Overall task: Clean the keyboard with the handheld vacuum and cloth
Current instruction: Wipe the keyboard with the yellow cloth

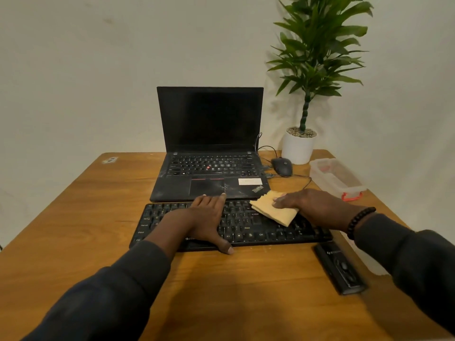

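1. While you lean over it, your wooden table [86,217] carries everything noted below.
2. Your laptop [209,148] stands open at the far middle, screen dark, its front edge just behind the keyboard.
3. Your potted plant [299,146] sits at the far right corner, in a white pot.
4. Your black keyboard [258,227] lies flat across the middle, near you.
5. Your clear plastic container [337,175] rests by the right edge, a red clasp on its near end.
6. Your handheld vacuum [341,271] lies on the table, just off the keyboard's near right corner, untouched.
7. Your left hand [206,220] lies flat on the keyboard's middle, fingers straight, thumb over the near edge, grasping nothing.
8. Your right hand [310,205] presses the yellow cloth [273,211] onto the keyboard's right part; fingers extended, not clenched.
9. Your mouse [282,166] sits right of the laptop, cable trailing.
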